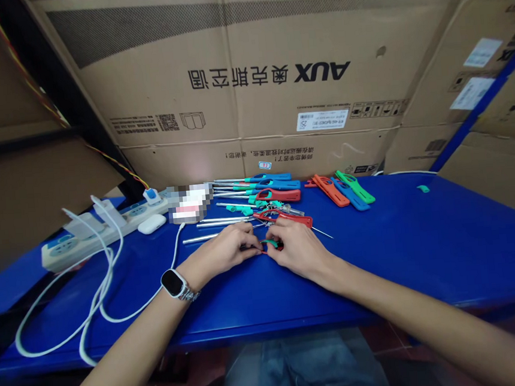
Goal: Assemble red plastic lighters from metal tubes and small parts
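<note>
My left hand point(230, 247) and my right hand point(294, 247) meet at the middle of the blue table point(424, 244), fingers pinched together on one small part with green and red plastic point(271, 244). Its exact shape is hidden by my fingers. A smartwatch point(174, 282) sits on my left wrist. Just beyond my hands lies a pile of long metal rods with red, blue and green plastic handles point(267, 195). Three loose handles, red, blue and green point(342, 188), lie to the right of the pile.
A white power strip point(98, 228) with plugged chargers and white cables point(95, 297) occupies the left side, next to a white earbud case point(151, 224). A small green piece point(423, 189) lies far right. Large cardboard boxes point(247, 74) wall off the back.
</note>
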`<state>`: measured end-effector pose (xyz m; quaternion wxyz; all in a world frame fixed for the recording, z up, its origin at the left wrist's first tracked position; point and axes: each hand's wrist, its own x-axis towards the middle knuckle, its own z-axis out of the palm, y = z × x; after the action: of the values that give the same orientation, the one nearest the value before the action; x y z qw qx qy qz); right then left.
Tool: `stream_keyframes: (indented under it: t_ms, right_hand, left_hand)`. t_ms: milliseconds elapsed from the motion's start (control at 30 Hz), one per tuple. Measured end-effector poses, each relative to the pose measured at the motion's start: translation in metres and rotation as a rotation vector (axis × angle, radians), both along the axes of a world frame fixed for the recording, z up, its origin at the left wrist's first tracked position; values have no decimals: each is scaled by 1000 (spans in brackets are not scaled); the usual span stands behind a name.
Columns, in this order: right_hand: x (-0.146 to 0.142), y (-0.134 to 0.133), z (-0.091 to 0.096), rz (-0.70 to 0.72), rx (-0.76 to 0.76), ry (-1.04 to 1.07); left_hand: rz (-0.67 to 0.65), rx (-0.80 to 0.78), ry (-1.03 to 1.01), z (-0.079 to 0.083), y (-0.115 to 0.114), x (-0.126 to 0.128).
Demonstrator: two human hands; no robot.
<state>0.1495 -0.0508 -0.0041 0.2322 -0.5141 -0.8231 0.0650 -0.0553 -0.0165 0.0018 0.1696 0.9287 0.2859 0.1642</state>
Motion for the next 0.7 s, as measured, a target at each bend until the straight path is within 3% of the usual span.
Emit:
stream_keyframes:
  t_ms: [267,700]
  right_hand:
    - [-1,2,15,14,-18,-135]
    - [-4,0,18,2,-8,-300]
  left_hand:
    - [-13,25,-1,3,0,0]
    - [-32,57,-14,0,4,-1]
